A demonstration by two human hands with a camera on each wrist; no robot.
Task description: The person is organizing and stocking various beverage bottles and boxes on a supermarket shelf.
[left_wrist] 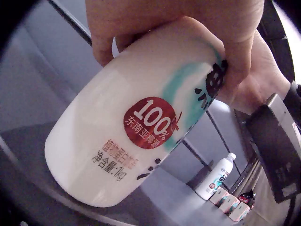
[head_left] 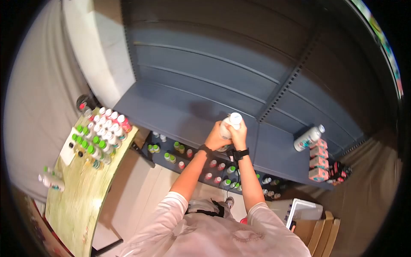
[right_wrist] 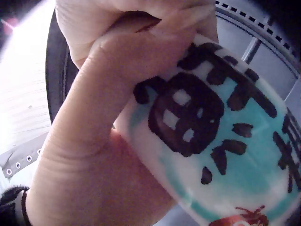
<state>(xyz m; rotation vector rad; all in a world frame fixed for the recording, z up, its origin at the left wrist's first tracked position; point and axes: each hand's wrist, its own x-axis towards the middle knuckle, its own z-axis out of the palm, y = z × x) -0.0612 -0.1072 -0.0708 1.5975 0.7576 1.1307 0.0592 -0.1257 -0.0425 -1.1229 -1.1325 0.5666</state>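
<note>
A large white bottle [head_left: 230, 124] with a white cap, teal and black lettering and a red "100%" roundel [left_wrist: 153, 123] is held over the dark grey shelf [head_left: 171, 115]. My left hand [head_left: 217, 137] wraps its body from the left, fingers curled over the top in the left wrist view [left_wrist: 197, 28]. My right hand [head_left: 239, 132] grips the same bottle [right_wrist: 221, 127] from the right, thumb across the label. The bottle is tilted, its base above the shelf board.
A second like bottle [head_left: 308, 138] stands on the shelf at right beside stacked pink cartons [head_left: 319, 162]. Lower shelf holds several small bottles [head_left: 214, 169]. A yellow table [head_left: 81, 192] at left carries many capped bottles [head_left: 100, 132]. Cardboard boxes [head_left: 319, 229] sit at bottom right.
</note>
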